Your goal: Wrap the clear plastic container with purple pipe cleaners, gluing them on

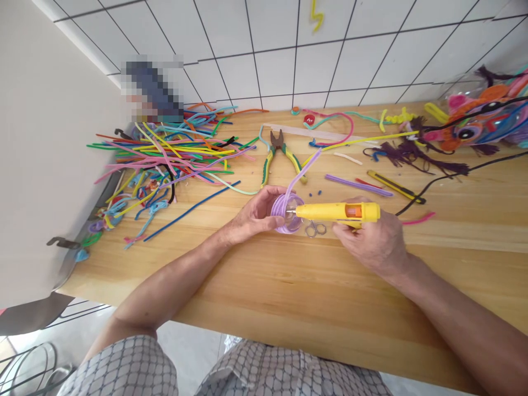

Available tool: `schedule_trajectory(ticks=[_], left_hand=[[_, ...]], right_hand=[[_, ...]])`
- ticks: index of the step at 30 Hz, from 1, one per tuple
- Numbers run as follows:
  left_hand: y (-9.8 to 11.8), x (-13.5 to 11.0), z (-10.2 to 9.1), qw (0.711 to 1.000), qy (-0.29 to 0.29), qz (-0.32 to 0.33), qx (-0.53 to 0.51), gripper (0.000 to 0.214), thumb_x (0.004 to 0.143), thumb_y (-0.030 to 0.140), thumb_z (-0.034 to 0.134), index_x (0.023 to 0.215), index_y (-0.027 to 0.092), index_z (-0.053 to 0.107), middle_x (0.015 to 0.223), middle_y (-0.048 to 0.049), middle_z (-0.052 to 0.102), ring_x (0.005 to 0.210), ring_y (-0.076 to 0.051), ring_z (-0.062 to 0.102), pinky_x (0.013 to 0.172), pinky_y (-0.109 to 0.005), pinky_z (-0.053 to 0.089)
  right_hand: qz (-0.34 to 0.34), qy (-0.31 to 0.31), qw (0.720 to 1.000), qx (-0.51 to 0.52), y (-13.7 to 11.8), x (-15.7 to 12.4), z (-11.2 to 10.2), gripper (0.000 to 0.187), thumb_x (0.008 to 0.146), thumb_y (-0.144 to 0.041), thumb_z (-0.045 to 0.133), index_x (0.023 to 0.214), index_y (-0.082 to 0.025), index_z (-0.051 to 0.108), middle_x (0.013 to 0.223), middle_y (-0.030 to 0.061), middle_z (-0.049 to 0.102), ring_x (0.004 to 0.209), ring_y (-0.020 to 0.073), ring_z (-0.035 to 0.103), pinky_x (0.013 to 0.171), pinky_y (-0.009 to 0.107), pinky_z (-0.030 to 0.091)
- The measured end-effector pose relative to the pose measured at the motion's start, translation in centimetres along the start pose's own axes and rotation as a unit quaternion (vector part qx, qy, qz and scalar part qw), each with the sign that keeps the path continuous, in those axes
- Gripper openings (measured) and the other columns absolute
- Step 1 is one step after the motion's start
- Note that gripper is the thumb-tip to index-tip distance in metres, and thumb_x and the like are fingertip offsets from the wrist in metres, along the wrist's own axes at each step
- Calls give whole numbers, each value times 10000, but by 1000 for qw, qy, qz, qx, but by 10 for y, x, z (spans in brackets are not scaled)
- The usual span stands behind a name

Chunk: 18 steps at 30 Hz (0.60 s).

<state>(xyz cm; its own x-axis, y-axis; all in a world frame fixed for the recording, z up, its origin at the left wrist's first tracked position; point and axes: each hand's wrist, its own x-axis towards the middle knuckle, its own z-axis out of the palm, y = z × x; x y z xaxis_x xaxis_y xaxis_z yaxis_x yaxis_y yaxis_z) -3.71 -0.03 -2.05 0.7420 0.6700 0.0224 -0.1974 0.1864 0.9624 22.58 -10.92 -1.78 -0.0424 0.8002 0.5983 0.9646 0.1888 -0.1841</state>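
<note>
My left hand (264,213) grips a coil of purple pipe cleaner (295,224) wound round something clear, with one loose end standing up and away from me. In my right hand (373,239) is a yellow hot glue gun (338,212), its fingers wrapped round the handle. The metal nozzle points left and reaches the coil; whether it touches the fuzzy strands I cannot tell. Just below the nozzle lie small scissors (315,229), their ring handles showing and their blades hidden.
Pliers (282,154) with green-yellow handles lie behind the coil. A heap of coloured pipe cleaners (177,154) spreads at left. To the right are a yellow utility knife (396,187), purple pipe cleaner pieces (358,185), a black cord (441,179) and a colourful pipe-cleaner figure (474,129).
</note>
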Motion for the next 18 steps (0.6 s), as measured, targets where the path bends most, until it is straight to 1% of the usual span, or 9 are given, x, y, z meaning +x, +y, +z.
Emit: schedule_trajectory(ticks=[2,5,9,12,15,18], left_hand=[[0,0,0,1000,-2,-1,-3,568,838,346,943,1335,252,684,1387,-111,760,1271,-274,720,1097,-410,561],[-1,0,0,1000,-2,1,-8,565,837,340,941,1334,253,689,1391,-112,761,1279,-282,720,1103,-422,561],[-1,0,0,1000,-6,6,-7,563,838,328,939,1336,251,687,1381,-111,760,1266,-274,722,1100,-417,561],[-1,1,0,1000,0,12,-2,559,827,336,949,1315,259,688,1373,-97,756,1260,-264,716,1108,-410,552],[-2,0,0,1000,8,9,10,563,813,344,958,1301,257,690,1371,-97,751,1246,-259,711,1100,-398,551],[-1,0,0,1000,11,9,14,563,813,342,956,1304,252,695,1376,-103,747,1233,-251,711,1086,-385,560]], right_hand=[[-6,6,1000,6,0,-1,1,116,804,-198,559,878,-246,634,683,6,691,585,193,618,556,304,461],[-25,32,999,19,0,-1,2,127,811,-185,550,882,-242,638,678,3,692,575,188,616,550,303,459],[-9,16,1000,23,-1,-1,2,126,813,-200,560,888,-235,655,684,8,686,583,186,609,554,301,456],[18,-1,1000,10,0,-2,3,119,797,-209,571,872,-235,660,623,0,610,562,189,561,538,306,431],[25,8,1000,4,0,-1,4,96,790,-209,574,836,-239,653,570,-15,522,539,187,512,519,308,405],[19,15,1000,8,1,-1,4,87,798,-211,572,826,-239,650,573,-14,513,544,187,512,522,307,407]])
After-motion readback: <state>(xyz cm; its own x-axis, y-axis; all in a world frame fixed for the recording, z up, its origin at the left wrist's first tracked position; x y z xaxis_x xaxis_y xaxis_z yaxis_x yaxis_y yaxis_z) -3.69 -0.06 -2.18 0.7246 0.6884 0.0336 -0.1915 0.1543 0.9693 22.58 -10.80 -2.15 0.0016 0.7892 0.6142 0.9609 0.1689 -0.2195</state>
